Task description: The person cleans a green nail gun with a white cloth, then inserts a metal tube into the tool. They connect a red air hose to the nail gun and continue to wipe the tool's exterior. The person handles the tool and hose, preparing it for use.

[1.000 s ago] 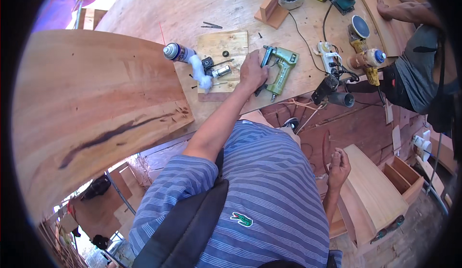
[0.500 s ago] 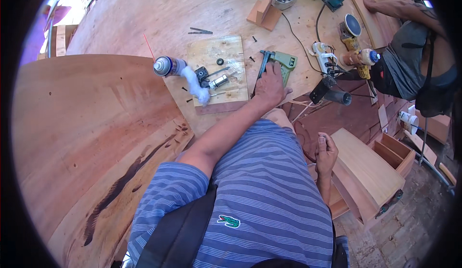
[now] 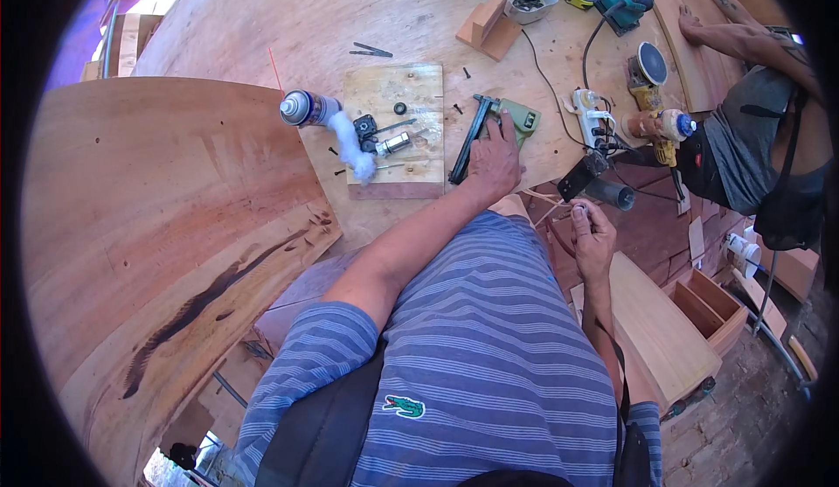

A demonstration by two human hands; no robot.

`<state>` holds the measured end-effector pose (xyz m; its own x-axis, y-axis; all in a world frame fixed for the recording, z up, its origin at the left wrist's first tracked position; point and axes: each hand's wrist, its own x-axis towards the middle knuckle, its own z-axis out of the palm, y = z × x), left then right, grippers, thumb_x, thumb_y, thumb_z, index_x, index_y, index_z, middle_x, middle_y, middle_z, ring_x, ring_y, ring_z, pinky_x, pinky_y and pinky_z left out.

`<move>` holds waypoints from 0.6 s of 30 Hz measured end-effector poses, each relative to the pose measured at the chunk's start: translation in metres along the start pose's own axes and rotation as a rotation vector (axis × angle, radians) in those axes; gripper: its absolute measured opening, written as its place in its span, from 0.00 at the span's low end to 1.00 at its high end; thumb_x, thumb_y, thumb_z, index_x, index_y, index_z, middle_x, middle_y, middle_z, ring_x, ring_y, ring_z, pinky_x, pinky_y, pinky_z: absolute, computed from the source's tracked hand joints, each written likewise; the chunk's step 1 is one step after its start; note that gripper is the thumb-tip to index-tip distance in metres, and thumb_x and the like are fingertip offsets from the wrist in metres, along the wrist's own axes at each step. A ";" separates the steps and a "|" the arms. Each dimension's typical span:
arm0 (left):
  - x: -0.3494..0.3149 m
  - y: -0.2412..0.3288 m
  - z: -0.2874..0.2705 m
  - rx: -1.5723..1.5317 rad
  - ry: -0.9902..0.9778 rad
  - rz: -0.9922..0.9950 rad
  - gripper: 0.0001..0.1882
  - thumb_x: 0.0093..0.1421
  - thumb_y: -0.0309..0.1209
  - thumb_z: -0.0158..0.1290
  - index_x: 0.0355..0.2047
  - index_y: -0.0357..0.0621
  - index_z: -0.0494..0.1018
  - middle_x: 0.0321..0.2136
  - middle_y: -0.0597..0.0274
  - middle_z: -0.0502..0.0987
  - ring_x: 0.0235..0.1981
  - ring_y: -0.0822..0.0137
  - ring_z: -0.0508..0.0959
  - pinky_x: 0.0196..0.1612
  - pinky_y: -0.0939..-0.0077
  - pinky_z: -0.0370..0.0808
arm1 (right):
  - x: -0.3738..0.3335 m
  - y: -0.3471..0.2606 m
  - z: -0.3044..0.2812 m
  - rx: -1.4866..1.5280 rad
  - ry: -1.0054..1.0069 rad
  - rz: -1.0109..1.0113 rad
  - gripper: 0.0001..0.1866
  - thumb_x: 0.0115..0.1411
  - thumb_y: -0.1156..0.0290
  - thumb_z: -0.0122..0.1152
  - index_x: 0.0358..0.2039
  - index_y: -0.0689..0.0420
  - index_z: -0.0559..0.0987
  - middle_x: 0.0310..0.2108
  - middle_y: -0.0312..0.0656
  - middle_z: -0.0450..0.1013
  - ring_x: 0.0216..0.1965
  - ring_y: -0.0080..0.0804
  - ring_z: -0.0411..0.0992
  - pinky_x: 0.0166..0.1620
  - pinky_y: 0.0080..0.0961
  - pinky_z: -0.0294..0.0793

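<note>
My left hand [image 3: 495, 162] lies over a green pneumatic nail gun [image 3: 517, 117] on the workbench, its fingers bent round the body and one finger stretched along the top. The gun's long dark magazine [image 3: 470, 142] sticks out to the left of the hand. Off the bench's near edge, my right hand [image 3: 594, 232] is closed in a pinch; what is between its fingertips is too small to make out. Left of the nail gun, a wooden board [image 3: 419, 89] carries a black mechanical part [image 3: 364, 125], a metal cylinder [image 3: 393, 143], a black ring [image 3: 400, 108] and thin rods.
A spray can [image 3: 306, 108] with white fluff [image 3: 350, 146] stands left of the board. Rightward are a power strip [image 3: 594, 118], an angle grinder [image 3: 647, 72], a sander [image 3: 627, 6] and cables. A co-worker's arm [image 3: 734, 37] rests at far right. A curved wood panel [image 3: 175, 163] fills the left.
My right hand has risen toward the bench edge, still pinched. My left hand stays on the nail gun, with one finger now stretched further up it. The whole view has shifted slightly.
</note>
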<state>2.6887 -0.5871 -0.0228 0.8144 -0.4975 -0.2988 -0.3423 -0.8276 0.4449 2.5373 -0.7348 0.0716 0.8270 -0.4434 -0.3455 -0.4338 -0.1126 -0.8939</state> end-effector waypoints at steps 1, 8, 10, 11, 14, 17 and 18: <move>0.000 0.000 0.002 0.007 0.010 -0.010 0.53 0.51 0.32 0.61 0.67 0.27 0.39 0.54 0.32 0.60 0.35 0.46 0.80 0.35 0.59 0.78 | 0.005 0.001 -0.002 -0.017 -0.015 -0.019 0.10 0.66 0.68 0.60 0.42 0.61 0.80 0.26 0.28 0.70 0.26 0.13 0.64 0.29 0.13 0.62; 0.007 0.009 -0.001 -0.175 -0.035 -0.123 0.52 0.50 0.23 0.57 0.68 0.29 0.35 0.55 0.26 0.57 0.37 0.36 0.79 0.41 0.52 0.78 | 0.021 0.012 -0.021 0.167 -0.032 0.062 0.11 0.67 0.68 0.59 0.42 0.62 0.80 0.24 0.28 0.70 0.22 0.11 0.62 0.24 0.13 0.60; 0.008 0.011 -0.013 -0.245 -0.066 -0.174 0.52 0.49 0.22 0.55 0.68 0.29 0.34 0.57 0.25 0.56 0.37 0.35 0.78 0.42 0.52 0.77 | 0.024 0.013 -0.022 0.186 -0.042 0.052 0.11 0.67 0.68 0.59 0.42 0.62 0.80 0.24 0.29 0.70 0.21 0.11 0.62 0.23 0.14 0.60; 0.009 0.011 -0.015 -0.257 -0.027 -0.206 0.51 0.48 0.23 0.56 0.67 0.29 0.37 0.56 0.26 0.58 0.39 0.36 0.78 0.44 0.53 0.77 | 0.027 0.012 -0.023 0.152 -0.049 0.054 0.11 0.66 0.68 0.59 0.41 0.62 0.80 0.24 0.29 0.70 0.22 0.12 0.63 0.23 0.14 0.61; 0.012 -0.005 -0.023 -0.387 0.236 -0.175 0.37 0.47 0.25 0.55 0.58 0.27 0.57 0.48 0.30 0.70 0.41 0.42 0.79 0.47 0.60 0.76 | 0.038 0.007 -0.017 0.084 -0.075 0.030 0.10 0.66 0.68 0.60 0.40 0.63 0.80 0.25 0.29 0.70 0.24 0.13 0.64 0.26 0.15 0.63; 0.015 -0.027 -0.038 -0.700 0.224 -0.408 0.19 0.47 0.22 0.57 0.40 0.29 0.67 0.28 0.46 0.75 0.27 0.54 0.79 0.34 0.64 0.78 | 0.046 0.010 -0.003 0.077 -0.124 -0.052 0.10 0.65 0.69 0.61 0.39 0.63 0.80 0.25 0.29 0.70 0.25 0.14 0.64 0.28 0.15 0.64; 0.014 -0.032 -0.043 -0.804 0.217 -0.488 0.14 0.47 0.22 0.57 0.34 0.29 0.70 0.21 0.51 0.76 0.22 0.58 0.79 0.29 0.65 0.78 | 0.049 0.007 0.002 0.077 -0.152 -0.082 0.10 0.64 0.69 0.61 0.39 0.64 0.80 0.25 0.29 0.70 0.26 0.14 0.64 0.28 0.16 0.64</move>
<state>2.7312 -0.5565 -0.0052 0.8786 -0.0200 -0.4772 0.4144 -0.4650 0.7824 2.5751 -0.7550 0.0475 0.9054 -0.2956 -0.3046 -0.3390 -0.0719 -0.9380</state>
